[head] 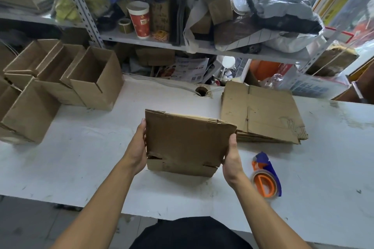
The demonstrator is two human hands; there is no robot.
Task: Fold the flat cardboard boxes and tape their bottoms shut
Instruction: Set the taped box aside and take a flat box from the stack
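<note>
While partly behind the cardboard box, both hands' fingers gripping its side edges.

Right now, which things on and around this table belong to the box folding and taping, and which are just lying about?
In the job:
cardboard box held between left hand and right hand
stack of flat boxes
tape dispenser
folded boxes

Lying about:
red paper cup
brown tape roll
bags on the shelves

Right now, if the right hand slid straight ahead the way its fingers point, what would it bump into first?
Probably the stack of flat boxes just beyond the right hand, though depth is hard to judge.
</note>
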